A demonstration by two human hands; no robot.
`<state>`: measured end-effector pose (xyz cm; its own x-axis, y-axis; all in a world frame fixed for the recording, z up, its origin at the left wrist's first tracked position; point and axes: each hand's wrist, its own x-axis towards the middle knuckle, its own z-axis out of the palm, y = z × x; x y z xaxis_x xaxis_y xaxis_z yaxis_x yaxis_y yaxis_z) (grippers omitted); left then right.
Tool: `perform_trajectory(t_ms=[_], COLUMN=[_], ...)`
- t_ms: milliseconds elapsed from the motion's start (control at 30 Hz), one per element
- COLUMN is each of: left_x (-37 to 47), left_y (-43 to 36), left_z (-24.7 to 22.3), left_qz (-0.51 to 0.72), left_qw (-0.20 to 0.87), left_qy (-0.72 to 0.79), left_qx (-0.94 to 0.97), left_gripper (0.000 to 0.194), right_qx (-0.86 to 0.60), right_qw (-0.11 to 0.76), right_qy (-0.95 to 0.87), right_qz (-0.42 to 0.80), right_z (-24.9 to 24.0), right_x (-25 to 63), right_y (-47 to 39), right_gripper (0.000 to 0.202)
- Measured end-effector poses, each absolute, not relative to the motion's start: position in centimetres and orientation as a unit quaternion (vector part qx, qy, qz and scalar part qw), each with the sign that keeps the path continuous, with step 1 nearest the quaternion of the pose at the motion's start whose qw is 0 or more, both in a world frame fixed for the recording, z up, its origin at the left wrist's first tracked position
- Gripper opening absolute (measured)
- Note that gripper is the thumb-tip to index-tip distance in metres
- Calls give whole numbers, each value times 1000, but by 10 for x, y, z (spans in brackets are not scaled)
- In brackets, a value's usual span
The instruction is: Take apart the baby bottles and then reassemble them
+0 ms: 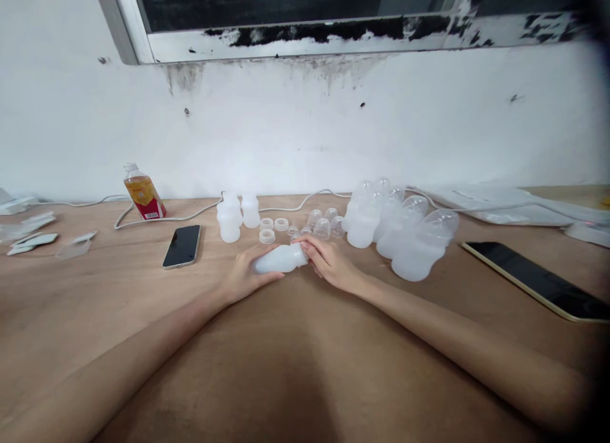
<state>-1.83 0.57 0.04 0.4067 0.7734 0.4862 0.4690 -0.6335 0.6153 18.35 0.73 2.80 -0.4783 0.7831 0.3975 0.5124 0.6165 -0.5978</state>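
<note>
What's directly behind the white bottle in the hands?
Behind the white bottle lie three white rings and small clear domed caps on the table. The right hand covers the bottle's neck end.

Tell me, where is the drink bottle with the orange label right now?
In the head view, the drink bottle stands tilted at the far left of the table, against the wall, just behind the black phone and beside a white cable.

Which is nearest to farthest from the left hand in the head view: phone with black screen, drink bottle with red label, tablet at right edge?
From the left hand:
1. Phone with black screen, lying flat just to its left.
2. Drink bottle with red label, farther left and back, near the wall, leaning.
3. Tablet, far across on the right side of the table, beyond the right hand.
</note>
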Motion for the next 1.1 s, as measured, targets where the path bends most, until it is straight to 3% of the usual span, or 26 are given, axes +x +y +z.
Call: perform_trajectory(t_ms=[300, 567, 700, 767, 833, 933, 1000, 1100], left_x=[-17, -13, -15, -18, -19, -19, -18, -17], left_y=[3, -6, 2, 7, 11, 14, 14, 14], left_z=[1, 3, 1, 1, 3, 5, 5, 5], left_qz=[381, 379, 433, 484, 511, 514, 515, 510], left_qw=[149, 73, 76, 103, 157, 222, 236, 238], left_qy=[379, 406, 447, 487, 515, 536, 545, 544], left_qx=[830, 828, 779, 720, 670, 631, 618, 622], left_gripper=[50, 46, 47, 47, 43, 40, 40, 42], right_qx=[-403, -391, -345, -329, -367, -478, -529, -563], right_qw=[292, 334, 321, 323, 348, 365, 330, 245], right_qy=[-850, -812, -774, -772, -795, -796, -780, -781], right_qz=[173, 277, 423, 437, 336, 72, -54, -112], right_z=[27, 32, 37, 36, 32, 21, 13, 3], right_x=[185, 182, 182, 183, 187, 198, 207, 215], right_y=[8, 8, 16, 23, 32, 47, 55, 61], right_gripper=[38, 32, 47, 55, 52, 40, 43, 49])
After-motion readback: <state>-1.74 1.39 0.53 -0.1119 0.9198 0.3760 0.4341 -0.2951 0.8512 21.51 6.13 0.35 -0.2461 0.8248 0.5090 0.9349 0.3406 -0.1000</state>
